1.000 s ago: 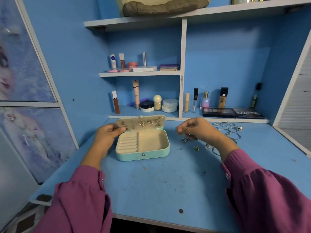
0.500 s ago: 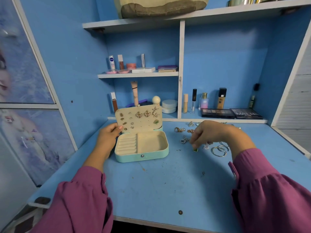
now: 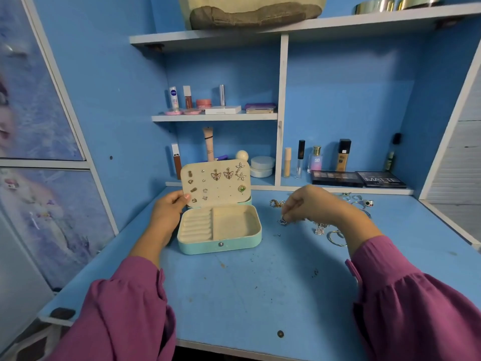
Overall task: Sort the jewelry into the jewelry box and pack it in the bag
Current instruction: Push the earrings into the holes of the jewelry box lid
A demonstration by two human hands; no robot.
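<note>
A teal jewelry box [image 3: 221, 246] stands open on the blue desk, its cream lid [image 3: 216, 185] upright and studded with several earrings, among them a green one [image 3: 242, 188]. My left hand [image 3: 169, 212] holds the lid's left edge, thumb on its inner face. To the right of the box, my right hand [image 3: 309, 204] pinches a small silver piece [image 3: 282, 221] just above the desk. More loose jewelry [image 3: 322, 229] lies right of that hand, with silver rings [image 3: 360, 200] farther back. A beige bag [image 3: 250, 9] sits on the top shelf.
Cosmetics bottles [image 3: 316, 160], jars [image 3: 261, 166] and two dark palettes [image 3: 359, 178] line the low shelf behind the desk. A higher small shelf [image 3: 216, 117] carries more tubes and compacts. Metal bangles [image 3: 374, 5] sit top right. Blue walls close in both sides.
The lid has been raised from nearly flat to upright. My right hand went right to the jewelry pile, then came back left, now pinching a small silver piece.
</note>
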